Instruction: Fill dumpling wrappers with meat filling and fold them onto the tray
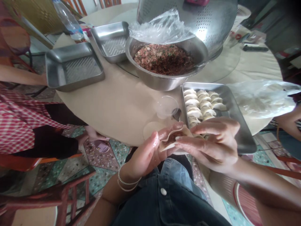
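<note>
A dumpling [172, 139] with meat filling showing between its wrapper edges rests in the cupped palm of my left hand [150, 153]. My right hand [213, 141] pinches the wrapper's rim at its right end. Just beyond my left fingers, a round dumpling wrapper [152, 128] lies on the table, partly hidden. A clear plastic cup [167, 105] and a dark spoon end [176, 113] sit near my fingertips. To the right, a metal tray [242, 131] holds rows of folded dumplings [194, 102]; my right hand covers its near left part.
Farther back stands a steel bowl [162, 82] of minced meat filling [162, 58], partly covered by a plastic bag [164, 28]. Two metal trays [75, 67] [111, 42] stand left. A large colander [216, 18] leans behind. People sit at both sides, including a checked sleeve [21, 122].
</note>
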